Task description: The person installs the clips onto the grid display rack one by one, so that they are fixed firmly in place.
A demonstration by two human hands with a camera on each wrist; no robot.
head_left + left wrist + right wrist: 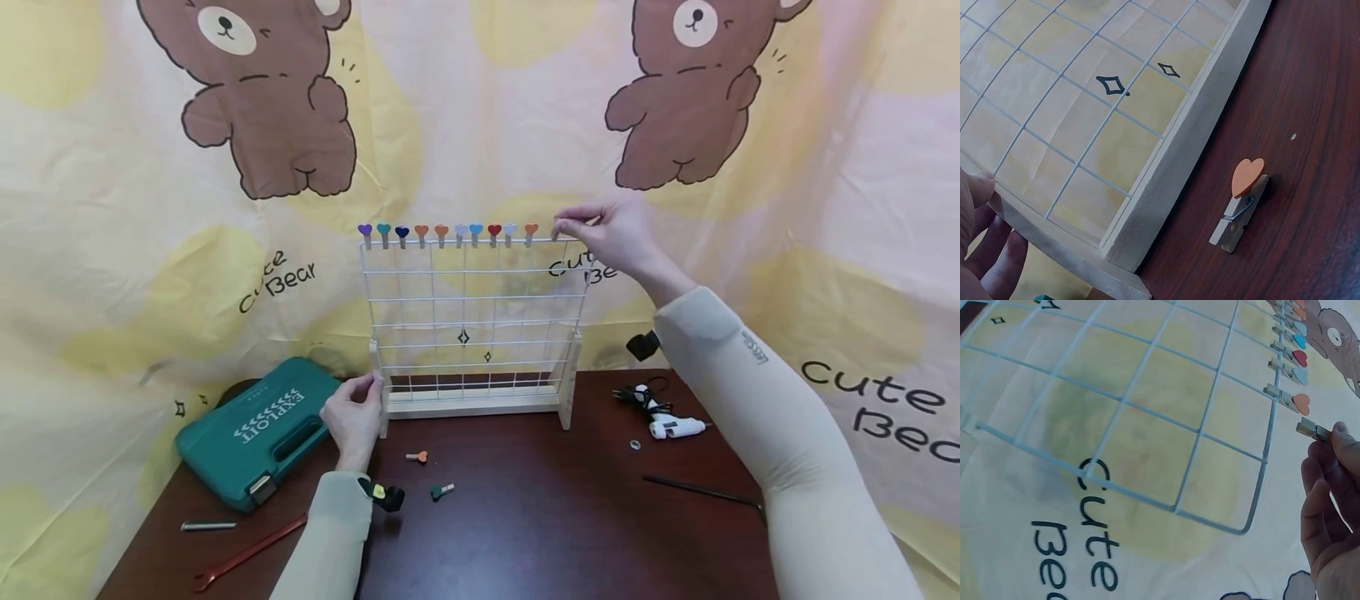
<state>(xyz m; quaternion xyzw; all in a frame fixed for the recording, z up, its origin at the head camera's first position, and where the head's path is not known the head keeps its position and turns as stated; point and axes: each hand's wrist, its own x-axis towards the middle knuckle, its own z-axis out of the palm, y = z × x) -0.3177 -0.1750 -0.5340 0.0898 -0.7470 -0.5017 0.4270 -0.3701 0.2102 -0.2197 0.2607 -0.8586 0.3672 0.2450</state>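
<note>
A white wire grid (465,297) stands upright in a wooden stand (472,406). Along its top wire sits a row of small wooden clothespins with coloured hearts, the rightmost one orange (531,230). My right hand (618,237) pinches another clothespin (1311,430) between thumb and fingers, to the right of that row; its jaws point at the top wire, a little apart from it in the right wrist view, and the fingers hide its heart end. My left hand (354,421) grips the stand's left upright, thumb on one side and fingers on the other.
An orange-heart clothespin (1235,212) and a dark green one (442,492) lie before the stand. On the left are a green case (258,425), a red wrench (251,552) and a metal rod (208,526). A white glue gun (677,427) and a black rod (697,490) lie right.
</note>
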